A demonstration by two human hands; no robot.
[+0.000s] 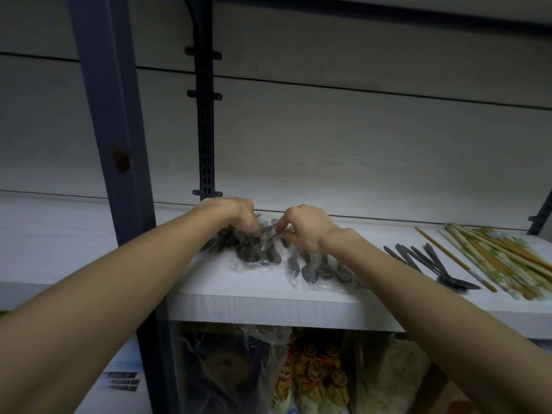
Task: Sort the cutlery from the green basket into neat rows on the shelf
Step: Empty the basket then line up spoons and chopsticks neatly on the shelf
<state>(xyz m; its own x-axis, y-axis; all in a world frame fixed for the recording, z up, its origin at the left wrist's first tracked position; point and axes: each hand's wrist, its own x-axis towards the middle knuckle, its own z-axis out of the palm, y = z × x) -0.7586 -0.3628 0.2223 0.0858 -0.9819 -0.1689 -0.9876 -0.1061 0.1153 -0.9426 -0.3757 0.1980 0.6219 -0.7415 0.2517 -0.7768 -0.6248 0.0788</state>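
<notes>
both hands (239, 216) (307, 228) pinch spoon handles (270, 230); four spoons (319, 268) rowed on shelf (268, 306).

You have one view only, from the camera on your head. It faces forward and slightly down at the white shelf (268, 300), close enough that both forearms reach in from the bottom corners. The wall panel (358, 138) behind fills the upper half; the lower shelf's bags (316, 377) show along the bottom edge.
</notes>
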